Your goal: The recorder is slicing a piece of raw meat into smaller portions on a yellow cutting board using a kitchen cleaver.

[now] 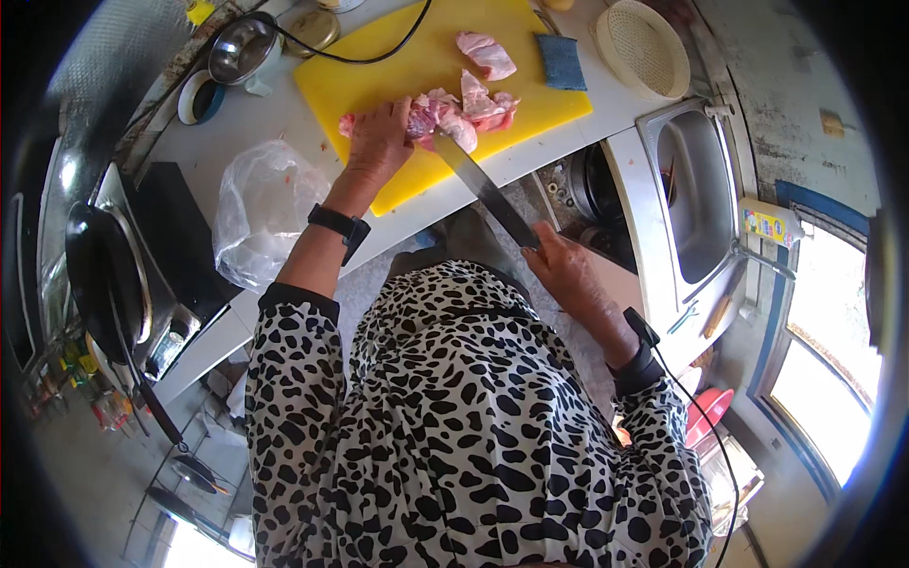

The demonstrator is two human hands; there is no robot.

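Raw meat (456, 130) on yellow cutting board (331, 90) — likely soft, slippery, floppy; best pinned from above, at end away from blade. Left hand (377, 142) clasps meat; right hand (566, 272) grips handle of knife (485, 191) — blade tip against meat.

This is a kitchen, as the steel sink (699, 222), yellow cutting board (360, 90), raw meat (487, 57) and black pan (92, 260) show.
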